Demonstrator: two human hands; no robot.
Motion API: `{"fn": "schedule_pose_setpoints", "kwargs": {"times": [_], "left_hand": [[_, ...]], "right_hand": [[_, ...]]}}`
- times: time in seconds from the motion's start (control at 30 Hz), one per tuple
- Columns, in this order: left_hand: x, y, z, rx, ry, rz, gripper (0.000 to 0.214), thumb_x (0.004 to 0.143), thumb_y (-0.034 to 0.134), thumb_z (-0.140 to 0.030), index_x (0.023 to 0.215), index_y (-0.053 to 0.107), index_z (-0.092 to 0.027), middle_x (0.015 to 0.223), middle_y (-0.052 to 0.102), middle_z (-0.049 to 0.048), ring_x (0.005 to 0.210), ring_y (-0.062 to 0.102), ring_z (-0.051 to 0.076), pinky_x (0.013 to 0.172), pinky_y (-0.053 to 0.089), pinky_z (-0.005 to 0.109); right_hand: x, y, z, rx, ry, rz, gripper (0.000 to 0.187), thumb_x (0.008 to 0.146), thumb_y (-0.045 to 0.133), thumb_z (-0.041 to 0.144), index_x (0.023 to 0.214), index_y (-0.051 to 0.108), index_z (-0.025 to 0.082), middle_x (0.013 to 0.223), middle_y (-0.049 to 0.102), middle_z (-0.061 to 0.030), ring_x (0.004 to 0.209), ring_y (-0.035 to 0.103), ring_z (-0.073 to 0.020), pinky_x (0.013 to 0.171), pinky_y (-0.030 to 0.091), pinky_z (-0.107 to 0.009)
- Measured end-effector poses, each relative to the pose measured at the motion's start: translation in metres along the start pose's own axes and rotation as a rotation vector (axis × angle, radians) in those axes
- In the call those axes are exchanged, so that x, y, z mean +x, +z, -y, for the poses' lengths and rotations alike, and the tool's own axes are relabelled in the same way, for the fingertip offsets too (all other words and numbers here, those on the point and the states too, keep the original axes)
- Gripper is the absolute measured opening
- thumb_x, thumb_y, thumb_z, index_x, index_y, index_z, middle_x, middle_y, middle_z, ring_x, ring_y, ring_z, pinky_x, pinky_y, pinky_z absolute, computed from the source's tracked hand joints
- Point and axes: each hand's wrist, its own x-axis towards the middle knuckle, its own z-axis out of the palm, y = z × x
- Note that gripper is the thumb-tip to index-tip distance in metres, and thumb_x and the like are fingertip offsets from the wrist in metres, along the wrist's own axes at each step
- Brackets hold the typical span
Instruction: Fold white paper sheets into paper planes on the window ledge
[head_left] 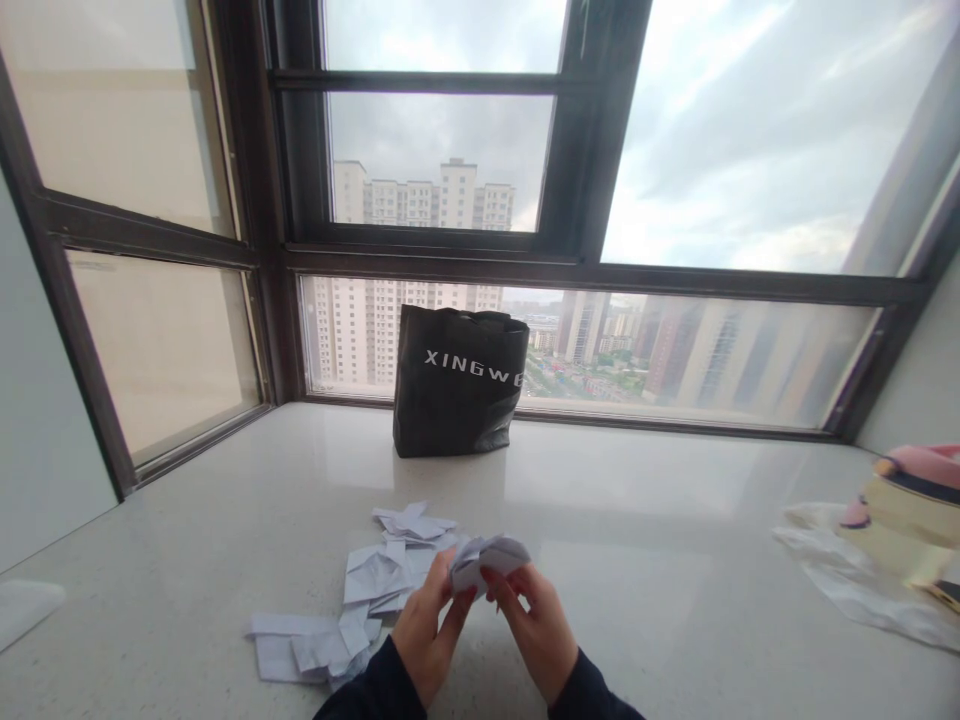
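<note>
A folded piece of white paper (487,560) is held up between both hands above the pale sill. My left hand (429,628) is closed on its left side, thumb on the near face. On the right side, my right hand (534,622) pinches the same paper with thumb and fingers. Just left of my hands lies a loose pile of folded white papers (375,575), several pieces overlapping. More folded strips (300,645) lie nearer to me, by my left sleeve. The far side of the held paper is hidden.
Against the window stands a black bag (461,385) with white lettering. At the right edge a cream and pink container (911,515) stands beside crumpled white plastic (840,560). A white item (28,608) lies at the left edge. Dark window frames (450,255) bound the sill.
</note>
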Motion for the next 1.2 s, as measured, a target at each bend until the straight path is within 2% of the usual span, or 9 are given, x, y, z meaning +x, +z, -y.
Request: {"fn": "schedule_pose_setpoints", "kwargs": {"times": [0.13,0.27,0.4,0.53,0.67,0.77,0.9,1.0,1.2], "left_hand": [[0.001,0.002,0.009,0.083,-0.019,0.051,0.034,0.081,0.038,-0.034,0.108,0.046,-0.014,0.1,0.059,0.0098,0.092,0.054,0.022,0.08,0.042,0.032],[0.002,0.002,0.007,0.052,0.034,0.006,0.029,0.081,0.039,-0.028,0.107,0.046,-0.016,0.106,0.056,0.0083,0.095,0.052,0.021,0.081,0.042,0.03],[0.002,0.003,0.013,0.116,-0.054,0.054,0.024,0.076,0.045,-0.021,0.098,0.053,-0.015,0.086,0.062,0.0073,0.08,0.057,0.021,0.072,0.046,0.03],[0.0,0.004,0.023,0.069,-0.067,0.01,0.036,0.072,0.044,-0.014,0.108,0.043,-0.014,0.105,0.055,0.011,0.095,0.052,0.02,0.081,0.043,0.031],[-0.005,0.008,0.031,0.135,-0.046,-0.001,0.053,0.066,0.041,-0.005,0.117,0.036,-0.017,0.113,0.049,0.0099,0.101,0.048,0.02,0.081,0.043,0.031],[-0.008,0.011,0.035,0.277,0.04,0.023,0.063,0.064,0.037,-0.003,0.124,0.029,-0.019,0.119,0.045,0.0083,0.104,0.046,0.02,0.083,0.043,0.032],[-0.004,0.003,0.028,0.689,0.152,0.114,0.066,0.061,0.037,-0.004,0.126,0.028,-0.011,0.126,0.038,0.0109,0.114,0.035,0.023,0.094,0.031,0.037],[0.003,-0.01,0.008,0.995,0.079,0.214,0.06,0.06,0.039,-0.006,0.12,0.039,-0.009,0.127,0.037,0.0118,0.117,0.029,0.026,0.095,0.027,0.039],[0.007,-0.032,-0.024,1.246,-0.267,0.096,0.053,0.069,0.04,-0.026,0.119,0.041,-0.009,0.127,0.035,0.0161,0.115,0.03,0.034,0.09,0.024,0.051]], "right_hand": [[0.006,-0.001,-0.009,0.044,0.071,0.056,0.038,0.074,0.047,0.05,0.072,0.056,0.013,0.055,0.052,-0.0016,0.047,0.045,-0.0132,0.043,0.037,-0.024],[0.004,-0.004,-0.002,-0.073,-0.029,-0.033,0.033,0.076,0.047,0.045,0.072,0.059,0.015,0.059,0.056,-0.0032,0.051,0.046,-0.0142,0.048,0.038,-0.024],[0.003,-0.008,0.004,-0.153,-0.108,0.054,0.029,0.077,0.046,0.042,0.074,0.061,0.017,0.057,0.056,-0.0024,0.048,0.046,-0.0142,0.044,0.037,-0.023],[0.008,-0.017,0.0,-0.231,-0.162,-0.114,0.028,0.079,0.042,0.04,0.078,0.059,0.017,0.064,0.057,-0.0047,0.055,0.048,-0.0162,0.05,0.038,-0.025],[0.013,-0.023,-0.008,-0.276,-0.093,-0.044,0.034,0.078,0.041,0.045,0.07,0.056,0.016,0.053,0.054,-0.0026,0.048,0.046,-0.015,0.044,0.036,-0.025],[0.014,-0.023,-0.012,-0.303,-0.078,-0.101,0.039,0.078,0.039,0.049,0.067,0.055,0.016,0.052,0.053,-0.0027,0.047,0.045,-0.0145,0.045,0.035,-0.025],[0.013,-0.022,-0.014,-0.29,-0.072,-0.05,0.04,0.077,0.038,0.051,0.07,0.055,0.015,0.052,0.054,-0.0026,0.046,0.045,-0.0144,0.044,0.034,-0.025],[0.013,-0.021,-0.015,-0.28,-0.045,-0.073,0.042,0.077,0.037,0.053,0.069,0.054,0.015,0.051,0.053,-0.0026,0.046,0.045,-0.0149,0.044,0.034,-0.025],[0.013,-0.019,-0.015,-0.233,-0.016,-0.018,0.041,0.077,0.037,0.052,0.067,0.052,0.015,0.049,0.052,-0.0017,0.044,0.047,-0.0146,0.043,0.035,-0.025]]}}
